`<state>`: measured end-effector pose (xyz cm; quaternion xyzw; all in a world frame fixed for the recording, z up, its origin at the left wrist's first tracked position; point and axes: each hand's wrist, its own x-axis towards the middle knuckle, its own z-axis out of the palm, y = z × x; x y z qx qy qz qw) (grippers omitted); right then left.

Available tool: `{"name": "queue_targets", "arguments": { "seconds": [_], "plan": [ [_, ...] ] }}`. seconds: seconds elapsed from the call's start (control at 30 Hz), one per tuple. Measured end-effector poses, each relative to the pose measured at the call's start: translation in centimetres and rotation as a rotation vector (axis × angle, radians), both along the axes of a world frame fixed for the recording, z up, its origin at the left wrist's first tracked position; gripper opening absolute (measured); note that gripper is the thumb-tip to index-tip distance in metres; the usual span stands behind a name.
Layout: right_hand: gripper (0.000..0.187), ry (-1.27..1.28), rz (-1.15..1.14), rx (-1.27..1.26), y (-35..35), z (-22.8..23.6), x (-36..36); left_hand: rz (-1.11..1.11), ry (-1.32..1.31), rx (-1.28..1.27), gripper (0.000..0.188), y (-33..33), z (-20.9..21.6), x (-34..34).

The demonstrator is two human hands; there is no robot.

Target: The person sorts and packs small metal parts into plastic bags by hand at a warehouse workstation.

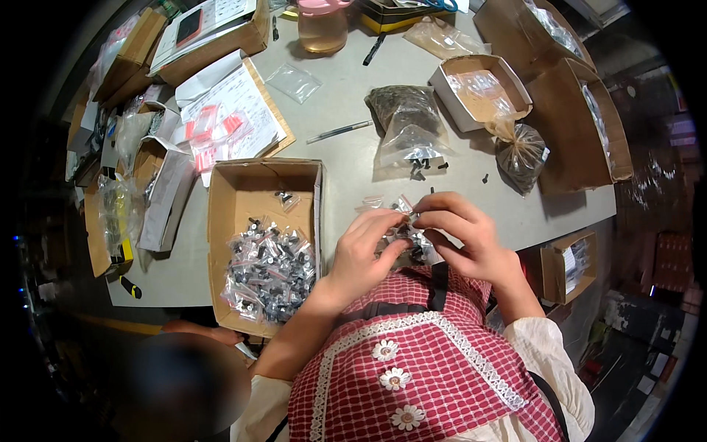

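Clear plastic crinkles between our fingers: the left hand [366, 247] and right hand [460, 236] are both pinched together on one small bag [403, 230] of dark screws, held just above the desk [346, 158] edge. We judge we are sealing it. Next comes a drop left into the cardboard box [228, 202] of filled bags [271, 269]. Farther off lies a large bag of loose screws [409, 125].
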<state>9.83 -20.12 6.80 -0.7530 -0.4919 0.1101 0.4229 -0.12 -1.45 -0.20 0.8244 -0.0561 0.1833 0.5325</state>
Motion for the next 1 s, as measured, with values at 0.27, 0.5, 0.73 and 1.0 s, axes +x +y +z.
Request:
{"name": "queue_targets", "arguments": {
  "seconds": [0.27,0.5,0.73,1.0],
  "plan": [
    [0.021,-0.124,0.059,0.039,0.0,0.0,1.0,-0.059,0.091,-0.119,0.038,0.2,0.6,-0.3],
    [0.016,0.014,-0.132,-0.163,-0.2,-1.4,0.1,0.026,0.072,-0.027,0.028,0.6,0.2,0.0],
    [0.02,0.295,-0.133,-0.134,1.2,-1.8,-1.2,0.005,0.228,-0.157,0.01,0.2,-0.3,-0.5],
    [0.017,0.624,-0.116,-0.182,1.3,-4.2,-0.6,0.056,0.35,-0.202,0.01,0.2,0.0,-0.6]
  ]
}}
